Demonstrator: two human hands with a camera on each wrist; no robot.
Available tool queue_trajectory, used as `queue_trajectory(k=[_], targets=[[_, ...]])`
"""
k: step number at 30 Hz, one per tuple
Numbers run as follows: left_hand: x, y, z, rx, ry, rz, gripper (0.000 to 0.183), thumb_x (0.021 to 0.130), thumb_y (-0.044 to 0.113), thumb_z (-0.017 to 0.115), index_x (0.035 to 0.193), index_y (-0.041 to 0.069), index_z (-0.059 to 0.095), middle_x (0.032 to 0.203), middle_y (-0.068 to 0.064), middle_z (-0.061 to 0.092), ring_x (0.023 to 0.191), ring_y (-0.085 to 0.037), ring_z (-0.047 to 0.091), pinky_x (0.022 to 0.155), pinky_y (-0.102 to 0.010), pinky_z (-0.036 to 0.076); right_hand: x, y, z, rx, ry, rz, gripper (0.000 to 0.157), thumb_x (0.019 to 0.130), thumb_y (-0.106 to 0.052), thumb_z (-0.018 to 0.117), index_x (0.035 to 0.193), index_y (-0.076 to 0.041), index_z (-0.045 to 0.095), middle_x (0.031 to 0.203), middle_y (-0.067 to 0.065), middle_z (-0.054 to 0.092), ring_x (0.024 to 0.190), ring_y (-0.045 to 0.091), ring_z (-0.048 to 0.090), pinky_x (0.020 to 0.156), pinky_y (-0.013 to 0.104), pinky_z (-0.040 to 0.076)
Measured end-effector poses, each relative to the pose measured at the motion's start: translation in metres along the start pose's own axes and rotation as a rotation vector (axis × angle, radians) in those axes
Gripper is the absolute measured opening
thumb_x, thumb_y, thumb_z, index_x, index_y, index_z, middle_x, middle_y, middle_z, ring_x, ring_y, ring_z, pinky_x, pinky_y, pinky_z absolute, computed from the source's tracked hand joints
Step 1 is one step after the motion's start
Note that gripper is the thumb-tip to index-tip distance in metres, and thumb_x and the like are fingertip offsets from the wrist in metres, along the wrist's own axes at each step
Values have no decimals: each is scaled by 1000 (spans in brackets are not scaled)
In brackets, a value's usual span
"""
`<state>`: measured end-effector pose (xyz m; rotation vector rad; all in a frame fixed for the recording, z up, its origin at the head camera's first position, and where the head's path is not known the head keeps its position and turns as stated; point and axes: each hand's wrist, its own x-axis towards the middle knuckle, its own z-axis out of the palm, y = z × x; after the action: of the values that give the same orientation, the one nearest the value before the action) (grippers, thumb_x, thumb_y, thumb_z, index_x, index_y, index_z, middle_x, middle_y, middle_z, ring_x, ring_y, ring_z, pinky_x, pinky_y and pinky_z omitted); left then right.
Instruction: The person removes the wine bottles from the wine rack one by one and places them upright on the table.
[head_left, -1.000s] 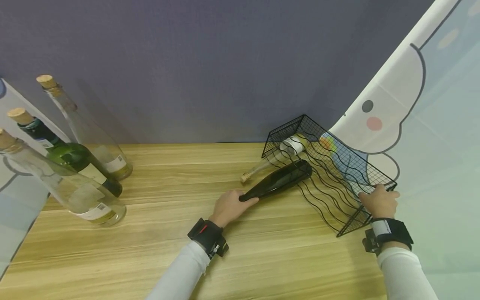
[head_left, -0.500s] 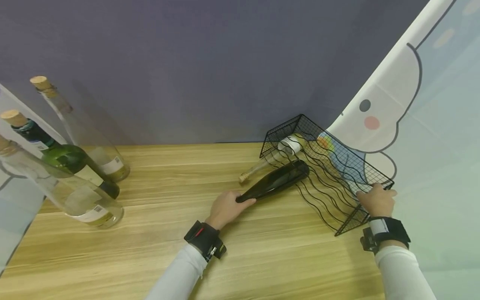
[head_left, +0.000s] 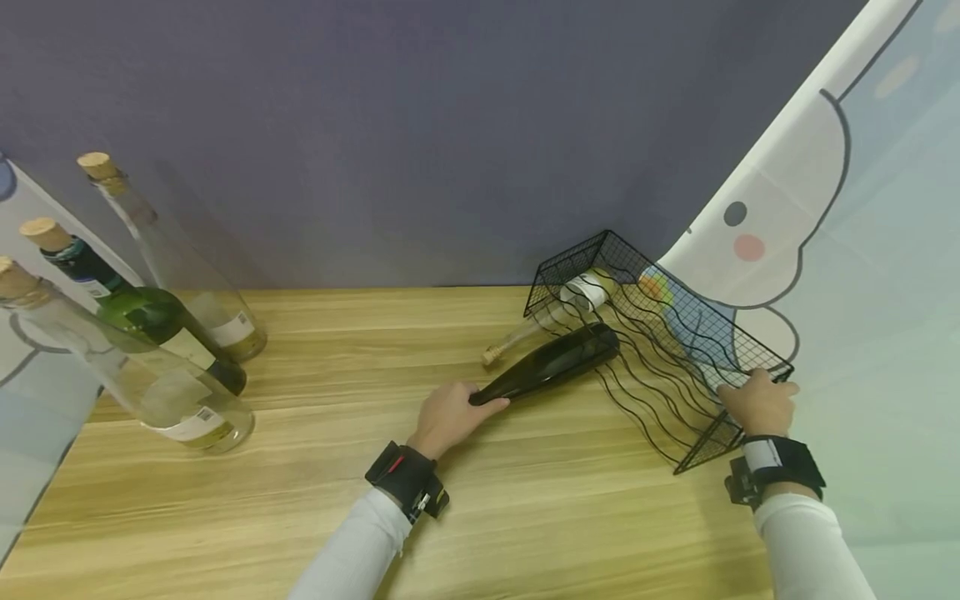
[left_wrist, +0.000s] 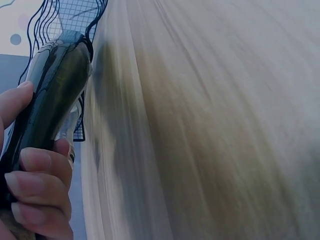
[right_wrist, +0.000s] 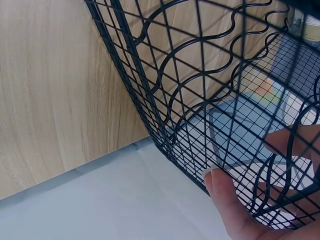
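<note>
My left hand [head_left: 448, 419] grips a dark glass wine bottle [head_left: 558, 362] by its neck, and the fingers [left_wrist: 42, 182] curl round it in the left wrist view. The base of this bottle points up and right, at the wavy wires on the open front of a black wire wine rack [head_left: 660, 367]. With fingers and thumb, my right hand [head_left: 761, 404] holds the rack's near right corner; in the right wrist view the thumb [right_wrist: 222, 195] lies against the mesh. A clear corked bottle [head_left: 585, 292] lies in the rack's far left slot, its neck sticking out.
Upright at the left stand a green corked bottle [head_left: 153, 317] and two clear corked bottles, one nearer [head_left: 180, 408] and one behind [head_left: 221, 312]. A grey-blue wall panel [head_left: 390, 150] rises behind the wooden table [head_left: 322, 500]. A printed cloth [head_left: 892, 333] hangs at the right.
The left hand has drawn slightly left with the dark bottle, its base shifting a little the same way. The right hand and the rack stay in place.
</note>
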<state>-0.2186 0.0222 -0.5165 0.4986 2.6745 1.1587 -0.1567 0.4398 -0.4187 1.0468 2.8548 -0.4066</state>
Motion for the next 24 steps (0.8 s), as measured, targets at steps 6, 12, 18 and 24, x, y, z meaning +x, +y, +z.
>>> queue_trajectory(k=[6,12,18,24], targets=[[-4,0,-2,-9,4,-7,55,85,64,63,62,19,43,57,7,30,49,-7,27,46,-21,22,0,0,1,0,0,4,69,93,-25,48,137,23,26,128,56,23,101,67,45,76,64,49],[-7,-1,-6,18,19,-16,52,84,65,64,66,17,54,58,7,33,49,-7,29,45,-21,23,0,-1,1,3,-6,8,70,93,-25,48,138,23,25,129,56,22,102,68,45,78,65,49],[-11,-3,-13,40,35,-16,54,83,64,65,64,16,53,59,7,33,49,-8,30,46,-22,23,-3,-3,0,5,14,-7,69,92,-24,48,137,24,27,127,56,24,95,66,48,72,63,50],[-15,-5,-19,57,48,-10,53,82,63,67,63,16,52,60,6,33,50,-8,30,46,-23,23,-3,-2,-1,4,8,-3,69,92,-24,48,138,24,26,127,56,24,95,65,48,71,62,50]])
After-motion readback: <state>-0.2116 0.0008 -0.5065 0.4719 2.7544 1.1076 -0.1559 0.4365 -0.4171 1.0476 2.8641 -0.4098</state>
